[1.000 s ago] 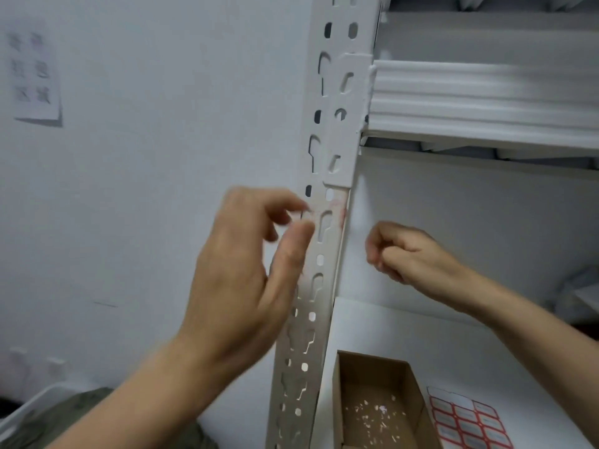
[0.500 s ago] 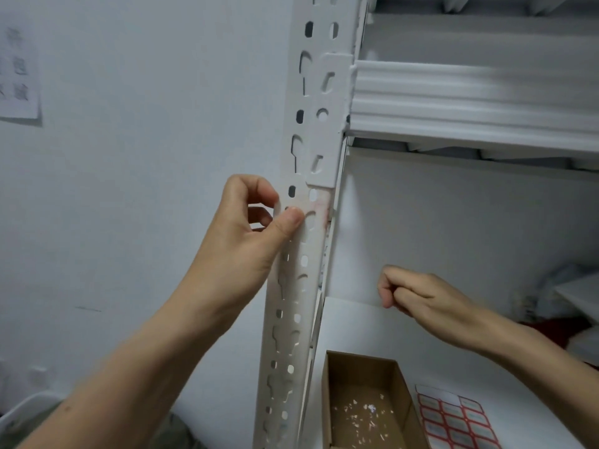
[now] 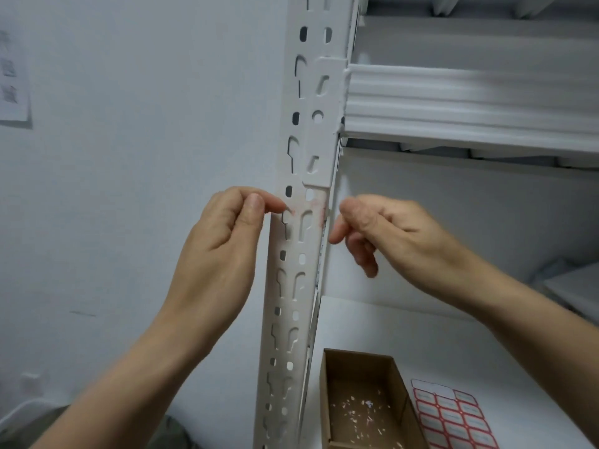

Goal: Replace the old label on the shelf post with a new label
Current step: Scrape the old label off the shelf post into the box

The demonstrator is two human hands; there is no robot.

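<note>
Just under bracket (image 3: 330,140), on front face of post (image 3: 291,254): old label (image 3: 319,211), showing only as pink-red smears across the slot holes, w/ one small scrap at post's left edge. About mid-frame.

L hand (image 3: 223,241) up at that left edge, fingers curled, thumb laid along index, index tip touching the scrap. Can't tell if anything is pinched btwn thumb & index. Rest of hand just beside the edge.

R hand (image 3: 389,231) just right of post's right edge, apart from it as far as visible. Fingers loosely curled & hanging, knuckles up, nothing seen in it. Slightly blurred.

Room to move: bare wall (image 3: 129,189) left of post, behind L hand. On R side, open recess btwn beam (image 3: 470,102) above & shelf (image 3: 405,335) below, crossed by R forearm.

On shelf, low in frame: cardboard box (image 3: 356,364), open top, left wall just beside post's edge, paper flecks on its floor. Just right of box: sheet (image 3: 453,416) of red-bordered new labels, lying flat, top row looks blank.

Far left edge of frame, on wall: paper notice (image 3: 13,76), text too blurred to read.
</note>
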